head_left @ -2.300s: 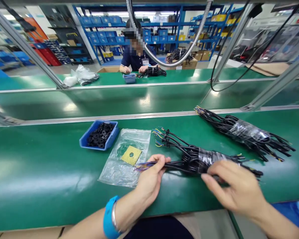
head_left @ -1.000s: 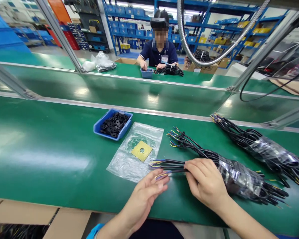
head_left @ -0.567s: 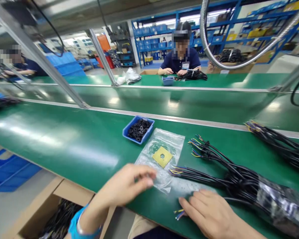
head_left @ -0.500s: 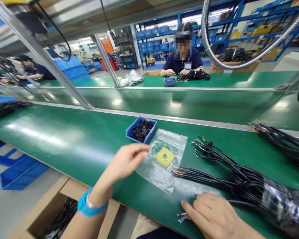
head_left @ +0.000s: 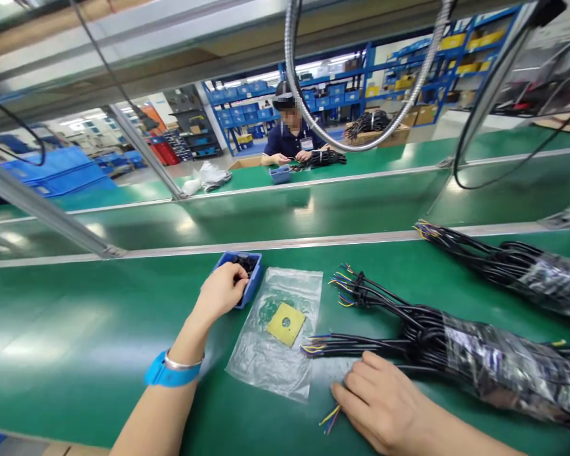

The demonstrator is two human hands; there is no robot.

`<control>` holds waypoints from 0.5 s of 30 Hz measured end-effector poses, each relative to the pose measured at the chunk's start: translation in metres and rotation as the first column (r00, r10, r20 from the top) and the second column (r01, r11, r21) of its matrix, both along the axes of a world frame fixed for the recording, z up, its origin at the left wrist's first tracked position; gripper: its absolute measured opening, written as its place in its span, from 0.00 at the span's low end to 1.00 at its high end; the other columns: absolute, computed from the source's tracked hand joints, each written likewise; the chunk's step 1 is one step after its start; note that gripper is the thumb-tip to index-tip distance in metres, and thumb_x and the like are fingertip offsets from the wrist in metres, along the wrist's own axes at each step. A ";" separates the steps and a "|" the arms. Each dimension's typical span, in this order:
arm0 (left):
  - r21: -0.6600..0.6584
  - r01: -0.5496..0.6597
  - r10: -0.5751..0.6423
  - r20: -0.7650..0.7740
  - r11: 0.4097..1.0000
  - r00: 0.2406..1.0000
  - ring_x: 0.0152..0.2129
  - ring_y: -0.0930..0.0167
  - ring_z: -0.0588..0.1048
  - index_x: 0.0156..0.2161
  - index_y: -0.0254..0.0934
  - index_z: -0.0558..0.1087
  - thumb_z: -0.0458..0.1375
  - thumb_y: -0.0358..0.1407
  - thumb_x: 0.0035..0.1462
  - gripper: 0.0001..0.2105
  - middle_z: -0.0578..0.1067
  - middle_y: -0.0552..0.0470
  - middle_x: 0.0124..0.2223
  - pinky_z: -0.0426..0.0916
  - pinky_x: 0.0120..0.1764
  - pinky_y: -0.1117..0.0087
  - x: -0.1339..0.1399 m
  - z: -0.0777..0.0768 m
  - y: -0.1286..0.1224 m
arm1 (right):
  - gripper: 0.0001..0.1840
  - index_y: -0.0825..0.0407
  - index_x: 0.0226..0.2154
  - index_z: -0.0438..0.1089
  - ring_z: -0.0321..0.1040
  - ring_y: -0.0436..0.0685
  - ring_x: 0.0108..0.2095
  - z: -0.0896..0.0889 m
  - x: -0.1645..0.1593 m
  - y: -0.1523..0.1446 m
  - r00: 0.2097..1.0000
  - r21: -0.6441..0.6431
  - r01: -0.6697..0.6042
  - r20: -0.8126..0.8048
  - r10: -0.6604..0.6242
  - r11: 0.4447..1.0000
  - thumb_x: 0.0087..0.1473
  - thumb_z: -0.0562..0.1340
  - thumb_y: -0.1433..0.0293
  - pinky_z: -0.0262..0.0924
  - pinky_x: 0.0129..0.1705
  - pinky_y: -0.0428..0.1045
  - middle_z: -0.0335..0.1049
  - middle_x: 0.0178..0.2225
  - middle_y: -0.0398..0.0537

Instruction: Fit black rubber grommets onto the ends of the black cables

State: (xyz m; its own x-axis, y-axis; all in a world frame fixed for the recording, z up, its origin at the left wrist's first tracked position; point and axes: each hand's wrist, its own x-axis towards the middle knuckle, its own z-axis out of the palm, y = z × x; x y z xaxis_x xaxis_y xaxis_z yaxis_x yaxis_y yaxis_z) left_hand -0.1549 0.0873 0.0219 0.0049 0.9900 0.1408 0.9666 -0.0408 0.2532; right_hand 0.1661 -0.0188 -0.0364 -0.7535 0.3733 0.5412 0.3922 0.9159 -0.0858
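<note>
My left hand (head_left: 222,288), a blue band on its wrist, reaches over the near side of the small blue bin (head_left: 254,285). Its fingers are curled together among the black rubber grommets (head_left: 245,263); what they pinch is hidden. Beneath my right hand (head_left: 380,396), fingers closed, is a black cable whose stripped end of coloured wires (head_left: 331,418) sticks out at the left. Between the hands lies a clear plastic bag (head_left: 270,373) with a square yellow piece (head_left: 285,325) on or in it, a round hole at its middle.
A bundle of black cables (head_left: 418,332) wrapped in plastic lies right of the bag, its ends fanned leftward. Another cable bundle (head_left: 503,259) rests farther back. A metal rail (head_left: 285,244) edges the green bench. Across it, a co-worker (head_left: 292,136) handles cables beside a blue bin (head_left: 280,175).
My left hand has moved from beside the bag to the bin, and its fingers have curled inside. My right hand stays on the cable. The view has swung rightward.
</note>
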 end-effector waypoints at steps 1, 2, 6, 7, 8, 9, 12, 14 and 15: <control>0.012 0.000 -0.001 0.004 1.000 1.000 0.31 0.65 0.73 0.28 0.37 0.70 0.53 0.33 0.51 0.04 0.74 0.49 0.31 0.65 0.36 0.67 0.000 -0.001 0.000 | 0.09 0.56 0.35 0.69 0.54 0.52 0.24 0.002 0.000 0.000 1.000 -0.002 0.007 -0.003 -0.007 1.000 0.56 0.53 0.77 0.46 0.30 0.51 0.62 0.22 0.44; 0.027 -0.012 0.012 0.003 1.000 1.000 0.31 0.65 0.73 0.29 0.37 0.69 0.52 0.33 0.52 0.05 0.74 0.49 0.31 0.65 0.36 0.66 0.000 -0.002 0.000 | 0.10 0.56 0.35 0.69 0.54 0.52 0.23 0.003 0.000 0.000 1.000 -0.004 0.014 -0.006 -0.014 1.000 0.56 0.53 0.77 0.46 0.30 0.51 0.62 0.22 0.44; 0.147 -0.126 0.085 0.258 0.981 0.963 0.28 0.68 0.73 0.39 0.36 0.68 0.50 0.38 0.57 0.09 0.73 0.50 0.32 0.68 0.33 0.67 0.001 0.002 -0.014 | 0.11 0.55 0.34 0.69 0.55 0.52 0.23 0.011 0.001 -0.003 1.000 -0.031 0.017 -0.018 -0.018 0.999 0.57 0.52 0.78 0.47 0.29 0.50 0.62 0.21 0.43; 0.149 -0.132 0.064 0.393 0.980 0.917 0.26 0.69 0.73 0.42 0.36 0.67 0.51 0.39 0.57 0.11 0.73 0.51 0.32 0.69 0.32 0.68 0.004 0.003 -0.020 | 0.11 0.55 0.34 0.69 0.55 0.51 0.22 0.013 0.002 -0.004 1.000 -0.045 0.011 -0.018 -0.012 0.999 0.57 0.51 0.78 0.47 0.28 0.50 0.61 0.21 0.43; 0.131 -0.113 0.028 0.523 0.985 0.852 0.25 0.71 0.73 0.44 0.35 0.67 0.52 0.40 0.57 0.13 0.72 0.52 0.32 0.70 0.30 0.69 0.008 0.004 -0.027 | 0.11 0.55 0.34 0.69 0.55 0.51 0.22 0.014 0.002 -0.005 1.000 -0.061 0.009 -0.017 -0.010 0.998 0.57 0.51 0.78 0.48 0.28 0.50 0.61 0.21 0.43; 0.102 -0.065 -0.013 0.623 0.993 0.782 0.24 0.72 0.74 0.45 0.35 0.66 0.54 0.40 0.56 0.14 0.72 0.52 0.32 0.71 0.29 0.70 0.014 0.003 -0.034 | 0.11 0.54 0.34 0.69 0.56 0.51 0.22 0.015 0.003 -0.006 1.000 -0.079 0.006 -0.016 -0.007 0.997 0.57 0.51 0.78 0.49 0.28 0.50 0.62 0.21 0.43; 0.057 0.164 -0.161 0.652 0.985 0.741 0.28 0.71 0.77 0.45 0.36 0.66 0.54 0.36 0.57 0.11 0.75 0.51 0.33 0.74 0.31 0.70 0.037 -0.007 -0.052 | 0.12 0.54 0.34 0.69 0.58 0.51 0.23 0.015 0.004 -0.007 1.000 -0.133 0.008 -0.021 -0.011 0.991 0.56 0.52 0.79 0.53 0.31 0.49 0.63 0.22 0.43; 0.106 0.330 -0.340 0.469 0.938 0.815 0.32 0.71 0.77 0.44 0.37 0.67 0.53 0.31 0.58 0.08 0.77 0.50 0.36 0.73 0.35 0.70 0.053 -0.019 -0.057 | 0.12 0.54 0.35 0.69 0.60 0.51 0.24 0.014 0.004 -0.007 0.999 -0.154 0.007 -0.030 -0.012 0.988 0.56 0.52 0.79 0.55 0.33 0.49 0.64 0.22 0.44; 0.136 0.403 -0.425 0.348 0.905 0.836 0.32 0.71 0.77 0.42 0.37 0.67 0.52 0.30 0.58 0.07 0.77 0.50 0.36 0.73 0.36 0.70 0.059 -0.025 -0.059 | 0.12 0.54 0.35 0.69 0.60 0.51 0.24 0.013 0.003 -0.007 0.999 -0.158 0.004 -0.033 -0.009 0.987 0.56 0.52 0.78 0.56 0.34 0.49 0.64 0.22 0.44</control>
